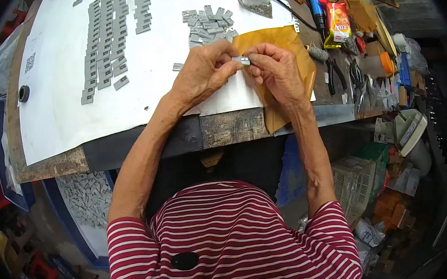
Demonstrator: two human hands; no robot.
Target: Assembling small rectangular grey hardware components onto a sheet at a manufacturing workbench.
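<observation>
Head view: I see my left hand (201,72) and right hand (277,71) meeting above the counter (233,128), fingers of both pinched on one small grey metal piece (241,60), possibly rectangular. Loose grey pieces (208,25) lie just beyond.

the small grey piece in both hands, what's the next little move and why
Probably set the small grey piece, pinched between left hand and right hand, down at the end of the neat rows, since the loose pile looks unsorted.
</observation>
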